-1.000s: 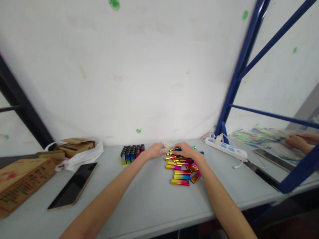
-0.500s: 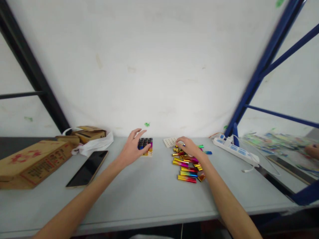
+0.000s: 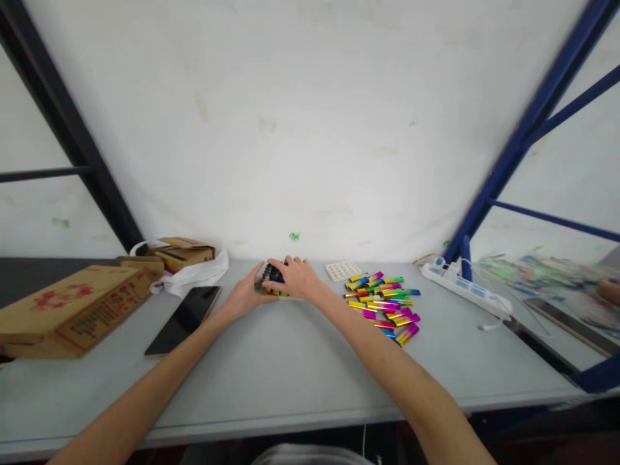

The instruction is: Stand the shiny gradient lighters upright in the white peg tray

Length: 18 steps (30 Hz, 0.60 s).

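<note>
Both my hands meet on a block of upright lighters (image 3: 272, 279) standing at the back of the grey table (image 3: 290, 374). My left hand (image 3: 247, 294) cups the block's left side with curled fingers. My right hand (image 3: 296, 278) lies over its top and right side, fingers wrapped round it. Most of the block is hidden beneath them. A loose pile of shiny rainbow-coloured lighters (image 3: 385, 303) lies to the right, apart from both hands. A small white perforated tray (image 3: 343, 270) sits behind that pile.
A dark phone (image 3: 184, 311) lies left of my hands. Cardboard boxes (image 3: 72, 310) and a white plastic bag (image 3: 196, 274) stand at the far left. A white power strip (image 3: 460, 287) lies at the right beside a blue frame post (image 3: 527, 129). Another person's hand (image 3: 609, 290) shows at the far right.
My right hand left the rainbow lighter pile and moved left onto the lighter block. My left hand settled from above the block onto its left side. The view shifted left.
</note>
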Available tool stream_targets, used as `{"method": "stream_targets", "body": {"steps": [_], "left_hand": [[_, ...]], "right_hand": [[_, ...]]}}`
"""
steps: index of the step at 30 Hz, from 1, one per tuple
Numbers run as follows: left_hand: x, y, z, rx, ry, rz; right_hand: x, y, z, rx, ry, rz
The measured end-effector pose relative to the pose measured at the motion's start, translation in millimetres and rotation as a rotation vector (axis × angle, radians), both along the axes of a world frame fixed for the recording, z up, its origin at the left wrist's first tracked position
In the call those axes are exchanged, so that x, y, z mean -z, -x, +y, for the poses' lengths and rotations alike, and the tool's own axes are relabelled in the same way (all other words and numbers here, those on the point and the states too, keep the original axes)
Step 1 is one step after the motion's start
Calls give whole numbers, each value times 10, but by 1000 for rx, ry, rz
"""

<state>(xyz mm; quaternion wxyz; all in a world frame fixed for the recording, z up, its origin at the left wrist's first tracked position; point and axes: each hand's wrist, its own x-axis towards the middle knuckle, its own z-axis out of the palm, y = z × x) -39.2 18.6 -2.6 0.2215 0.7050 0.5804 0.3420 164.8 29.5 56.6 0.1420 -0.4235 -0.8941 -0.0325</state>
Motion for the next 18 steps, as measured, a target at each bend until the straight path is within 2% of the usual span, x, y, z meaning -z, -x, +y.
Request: {"method": "stream_targets", "body": {"steps": [4,6,9,15,18], "left_hand": [[115,-53,4,-16,-64,27],[190,-178,-35,-42,-118,48],[274,-468,-146,-8,-134,35],[294,-1110,-242,118,-112,-36],[256,-1288,-197,101,-153,-73]], "right_hand": [[-10,16,-81,209,21,57],[-59,-28,-135,346,86,101],[-150,-175,-184,505,171,151],[-242,-527,-171,641,319,208],[-216,-616,-154,639,341,209]]}}
